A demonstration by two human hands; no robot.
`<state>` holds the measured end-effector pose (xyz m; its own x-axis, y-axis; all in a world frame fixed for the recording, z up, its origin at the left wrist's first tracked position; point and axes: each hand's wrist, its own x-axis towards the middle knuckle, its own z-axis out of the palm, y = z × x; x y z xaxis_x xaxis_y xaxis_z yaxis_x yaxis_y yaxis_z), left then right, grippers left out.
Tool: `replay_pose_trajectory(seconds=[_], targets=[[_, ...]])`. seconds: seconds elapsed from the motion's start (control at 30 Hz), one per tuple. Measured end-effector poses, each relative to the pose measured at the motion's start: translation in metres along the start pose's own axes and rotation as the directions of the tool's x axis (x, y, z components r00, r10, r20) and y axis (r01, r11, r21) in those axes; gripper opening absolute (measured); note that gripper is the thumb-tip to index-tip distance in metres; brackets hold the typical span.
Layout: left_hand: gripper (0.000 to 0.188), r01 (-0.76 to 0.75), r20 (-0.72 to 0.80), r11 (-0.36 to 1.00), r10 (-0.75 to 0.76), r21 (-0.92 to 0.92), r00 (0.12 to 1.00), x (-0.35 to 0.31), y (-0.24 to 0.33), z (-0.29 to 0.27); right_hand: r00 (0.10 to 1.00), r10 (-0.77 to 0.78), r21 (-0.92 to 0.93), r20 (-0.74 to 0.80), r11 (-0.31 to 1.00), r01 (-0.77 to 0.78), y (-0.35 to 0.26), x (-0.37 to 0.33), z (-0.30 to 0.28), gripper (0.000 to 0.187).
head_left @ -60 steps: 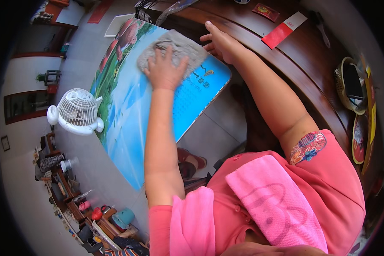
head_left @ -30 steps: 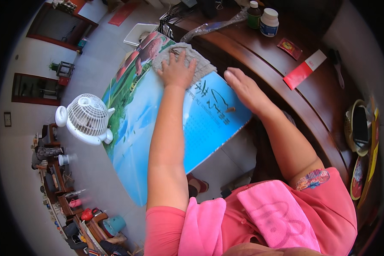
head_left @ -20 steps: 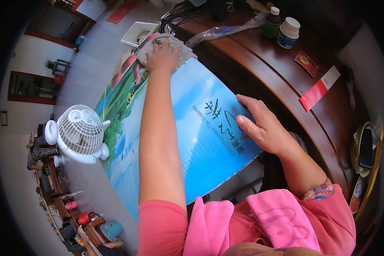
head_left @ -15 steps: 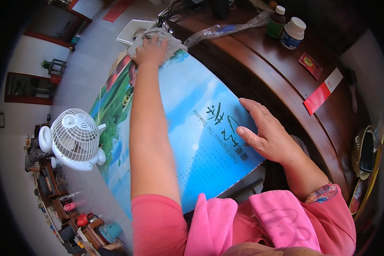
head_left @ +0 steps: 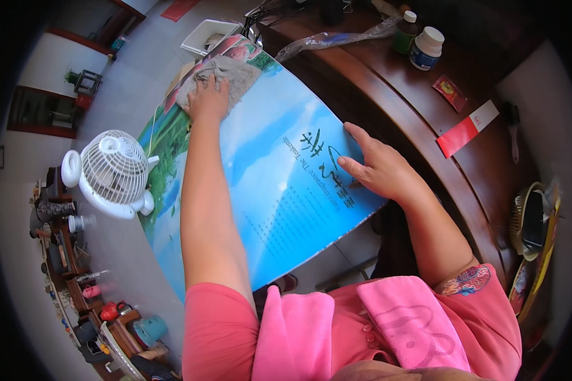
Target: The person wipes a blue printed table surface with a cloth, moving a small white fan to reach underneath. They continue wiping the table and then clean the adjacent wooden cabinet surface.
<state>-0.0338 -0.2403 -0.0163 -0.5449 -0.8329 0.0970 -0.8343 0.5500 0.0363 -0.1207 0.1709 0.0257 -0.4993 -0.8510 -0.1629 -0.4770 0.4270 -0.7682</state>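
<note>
A large glossy board (head_left: 260, 171) is tilted in front of me, printed with blue sky, green plants and dark brush lettering. My left hand (head_left: 208, 100) reaches to its far end and lies on a crumpled grey cloth (head_left: 240, 77), fingers spread and pressing it to the surface. On the right side, my right hand (head_left: 386, 166) rests near the board's edge beside the lettering. Its thumb and forefinger are stretched apart on the printed face; the other fingers are partly hidden.
A dark wooden desk (head_left: 387, 95) runs along the right, bearing a brown bottle (head_left: 405, 33), a white-capped jar (head_left: 427, 49), a red packet (head_left: 450, 93) and a red-and-white card (head_left: 467, 130). A white fan (head_left: 113, 171) stands left of the board. Behind it is a white bin (head_left: 208, 37).
My left hand has drawn the cloth back from the board's far end and a little left, uncovering printed pink flowers there. My right hand stays by the edge.
</note>
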Motion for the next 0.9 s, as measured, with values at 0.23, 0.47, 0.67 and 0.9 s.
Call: replay_pose_trajectory(seconds=[0.23,0.47,0.67,0.9], targets=[[0.063,-0.128,-0.019,0.992,0.128,0.017,0.992,-0.14,-0.005,-0.026,1.0,0.02,0.025,-0.006,0.999,-0.02,0.012,0.006,0.002,0.069],[0.063,-0.239,0.0,0.971,0.239,-0.007,0.971,-0.272,-0.012,-0.049,0.999,0.034,0.058,0.001,0.998,-0.034,0.014,0.006,0.0,0.061],[0.063,-0.298,-0.059,0.954,0.299,0.029,0.952,-0.3,-0.02,-0.053,0.999,0.042,0.026,0.002,0.999,-0.042,0.009,0.006,0.003,0.064],[0.067,-0.158,-0.056,0.984,0.163,0.076,0.985,-0.164,-0.048,-0.029,1.0,0.024,0.013,0.015,1.0,-0.024,0.013,0.01,0.002,0.066]])
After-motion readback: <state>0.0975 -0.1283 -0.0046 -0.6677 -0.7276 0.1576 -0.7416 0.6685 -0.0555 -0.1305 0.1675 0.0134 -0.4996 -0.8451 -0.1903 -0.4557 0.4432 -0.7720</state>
